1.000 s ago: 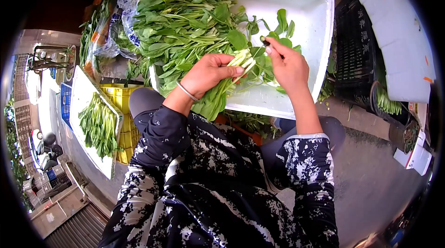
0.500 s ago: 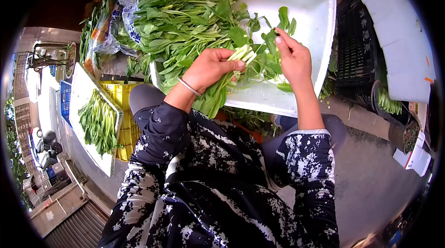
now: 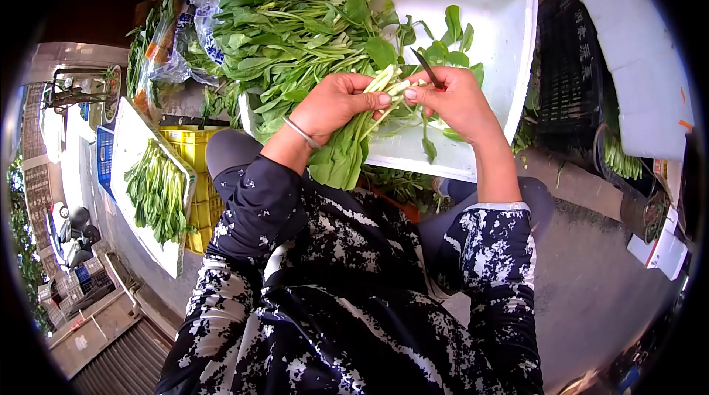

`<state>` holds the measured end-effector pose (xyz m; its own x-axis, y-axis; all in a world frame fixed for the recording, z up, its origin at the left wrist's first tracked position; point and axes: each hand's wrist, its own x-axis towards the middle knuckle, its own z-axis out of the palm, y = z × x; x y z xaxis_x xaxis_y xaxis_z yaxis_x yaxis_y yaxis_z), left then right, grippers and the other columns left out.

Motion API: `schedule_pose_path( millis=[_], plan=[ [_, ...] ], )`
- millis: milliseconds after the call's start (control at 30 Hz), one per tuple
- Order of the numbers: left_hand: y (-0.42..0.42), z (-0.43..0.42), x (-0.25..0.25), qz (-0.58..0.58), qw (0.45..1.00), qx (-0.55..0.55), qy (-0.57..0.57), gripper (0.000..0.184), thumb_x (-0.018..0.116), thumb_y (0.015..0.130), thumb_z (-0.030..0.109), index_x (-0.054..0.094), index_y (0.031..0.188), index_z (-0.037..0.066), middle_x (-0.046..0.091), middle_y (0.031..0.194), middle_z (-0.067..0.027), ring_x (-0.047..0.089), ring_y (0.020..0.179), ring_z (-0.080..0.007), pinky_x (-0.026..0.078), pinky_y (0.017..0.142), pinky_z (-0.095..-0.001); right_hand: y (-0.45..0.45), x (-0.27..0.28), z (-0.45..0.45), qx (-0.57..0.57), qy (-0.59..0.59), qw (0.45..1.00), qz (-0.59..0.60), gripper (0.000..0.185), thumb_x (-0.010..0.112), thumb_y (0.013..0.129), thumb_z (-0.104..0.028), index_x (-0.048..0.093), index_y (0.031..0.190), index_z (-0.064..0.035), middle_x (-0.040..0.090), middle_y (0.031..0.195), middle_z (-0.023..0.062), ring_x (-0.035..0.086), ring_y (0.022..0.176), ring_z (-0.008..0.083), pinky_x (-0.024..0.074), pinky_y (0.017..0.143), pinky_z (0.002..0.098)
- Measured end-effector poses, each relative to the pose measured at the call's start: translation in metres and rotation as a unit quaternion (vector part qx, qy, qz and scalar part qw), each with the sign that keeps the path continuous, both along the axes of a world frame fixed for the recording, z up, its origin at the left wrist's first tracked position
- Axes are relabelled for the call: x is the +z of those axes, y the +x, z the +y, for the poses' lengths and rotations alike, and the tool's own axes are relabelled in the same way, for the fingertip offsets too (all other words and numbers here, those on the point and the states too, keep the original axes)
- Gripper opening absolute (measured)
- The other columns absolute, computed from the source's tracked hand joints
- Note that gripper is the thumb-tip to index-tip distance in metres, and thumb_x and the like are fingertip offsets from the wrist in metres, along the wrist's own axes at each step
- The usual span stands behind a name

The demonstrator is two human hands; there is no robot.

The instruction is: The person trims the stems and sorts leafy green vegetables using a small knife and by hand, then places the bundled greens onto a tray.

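Note:
My left hand (image 3: 329, 108) is closed around a bunch of leafy greens (image 3: 341, 155). Its pale cut stems point up and right, while the leaves hang below my wrist. My right hand (image 3: 459, 103) grips a small knife (image 3: 424, 66) whose dark blade sticks up past the fingers; a bit of red shows at its base. The right thumb and fingertips touch the stem ends beside my left thumb. Both hands are over a white foam box (image 3: 509, 40), which holds a big heap of greens (image 3: 295, 40) on its left side and loose leaves (image 3: 454, 26) to the right.
Left of me, a white foam lid (image 3: 159, 251) carries trimmed greens (image 3: 156, 192) beside yellow crates (image 3: 196, 148). Plastic bags (image 3: 177, 55) lie at the upper left. A black crate (image 3: 565, 70) and a white foam panel (image 3: 635, 48) stand on the right.
My right hand has come down and left from over the loose leaves to the stem ends. The knife blade now shows clearly. My left hand keeps the bunch in nearly the same spot.

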<state>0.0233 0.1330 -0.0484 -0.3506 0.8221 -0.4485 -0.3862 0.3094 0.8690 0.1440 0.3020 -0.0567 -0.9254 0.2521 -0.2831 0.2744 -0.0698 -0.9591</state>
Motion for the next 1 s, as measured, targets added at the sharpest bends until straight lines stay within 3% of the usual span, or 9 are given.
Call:
schedule_pose_path(
  millis=[133,267,333,400,567,633,733,867,1000],
  plan=[
    [-0.003,-0.001,-0.002,-0.016,0.999,0.040,-0.017,0.020,0.063,0.079,0.009,0.061,0.095,-0.003,0.062,0.080,-0.0042,0.057,0.065,-0.0088,0.047,0.059,-0.0220,0.006,0.006,0.013,-0.075,0.401,0.898,-0.166,0.028,0.065,0.073,-0.020,0.061,0.093,-0.0004,0.063,0.072,0.0108,0.058,0.058,0.0253,0.0465,0.057,0.0346],
    [0.000,0.005,-0.010,0.059,0.995,0.064,-0.046,0.021,0.065,0.078,0.013,0.062,0.093,-0.002,0.062,0.078,-0.0034,0.057,0.064,-0.0100,0.046,0.060,-0.0223,-0.003,-0.029,0.004,-0.241,0.635,0.733,0.040,0.028,0.068,0.072,-0.024,0.063,0.086,-0.0002,0.063,0.072,0.0101,0.061,0.064,0.0226,0.0466,0.058,0.0337],
    [0.005,0.009,-0.014,0.110,0.992,0.050,-0.046,0.022,0.067,0.077,0.012,0.062,0.093,-0.002,0.061,0.076,-0.0029,0.056,0.062,-0.0086,0.045,0.058,-0.0209,-0.011,-0.017,-0.016,-0.143,0.148,0.978,0.031,0.027,0.068,0.072,-0.022,0.062,0.087,0.0000,0.063,0.072,0.0077,0.058,0.060,0.0145,0.0459,0.056,0.0287],
    [0.009,0.011,-0.014,0.268,0.961,-0.026,-0.054,0.023,0.067,0.076,0.011,0.062,0.094,-0.002,0.060,0.074,-0.0018,0.054,0.061,-0.0072,0.044,0.058,-0.0198,-0.010,-0.027,-0.022,-0.136,0.125,0.982,0.030,0.026,0.068,0.072,-0.022,0.062,0.086,-0.0003,0.062,0.071,0.0065,0.056,0.059,0.0113,0.0450,0.055,0.0265],
    [0.002,-0.011,-0.014,0.139,0.989,-0.020,-0.048,0.025,0.064,0.077,0.010,0.061,0.099,-0.002,0.061,0.077,-0.0028,0.054,0.059,-0.0068,0.044,0.057,-0.0198,-0.008,-0.015,-0.027,-0.111,0.025,0.993,0.039,0.018,0.065,0.072,-0.017,0.062,0.080,-0.0010,0.061,0.064,0.0065,0.056,0.055,0.0143,0.0456,0.054,0.0288],
    [-0.004,-0.026,-0.014,0.136,0.988,0.009,-0.067,0.025,0.064,0.078,0.010,0.061,0.100,-0.002,0.060,0.076,-0.0023,0.054,0.059,-0.0068,0.044,0.056,-0.0192,-0.006,-0.002,-0.020,-0.088,0.414,0.897,-0.126,0.017,0.063,0.074,-0.015,0.062,0.087,-0.0034,0.062,0.074,0.0109,0.058,0.056,0.0166,0.0465,0.054,0.0282],
    [-0.022,-0.050,-0.008,0.126,0.979,0.071,-0.141,0.026,0.063,0.079,0.012,0.059,0.102,0.000,0.057,0.073,0.0010,0.050,0.054,-0.0038,0.043,0.052,-0.0162,0.003,-0.001,0.004,-0.202,0.481,0.839,-0.157,0.015,0.059,0.076,-0.016,0.062,0.084,-0.0038,0.062,0.072,0.0113,0.061,0.067,0.0264,0.0475,0.063,0.0363],
    [-0.054,-0.067,-0.034,0.444,0.871,0.076,-0.195,0.029,0.070,0.069,0.022,0.062,0.090,0.003,0.060,0.064,-0.0074,0.058,0.057,-0.0163,0.047,0.056,-0.0290,-0.001,-0.017,0.014,-0.298,0.483,0.821,-0.065,0.017,0.058,0.079,-0.018,0.063,0.086,-0.0042,0.062,0.069,0.0102,0.061,0.068,0.0244,0.0463,0.063,0.0350],
    [-0.038,-0.030,-0.051,0.593,0.719,-0.192,-0.306,0.026,0.064,0.072,0.028,0.061,0.090,0.009,0.062,0.080,-0.0142,0.061,0.075,-0.0291,0.049,0.069,-0.0385,-0.004,-0.019,0.007,-0.213,0.263,0.941,-0.027,0.019,0.056,0.081,-0.020,0.063,0.089,-0.0045,0.061,0.068,0.0099,0.057,0.059,0.0237,0.0424,0.056,0.0352]
  ],
)
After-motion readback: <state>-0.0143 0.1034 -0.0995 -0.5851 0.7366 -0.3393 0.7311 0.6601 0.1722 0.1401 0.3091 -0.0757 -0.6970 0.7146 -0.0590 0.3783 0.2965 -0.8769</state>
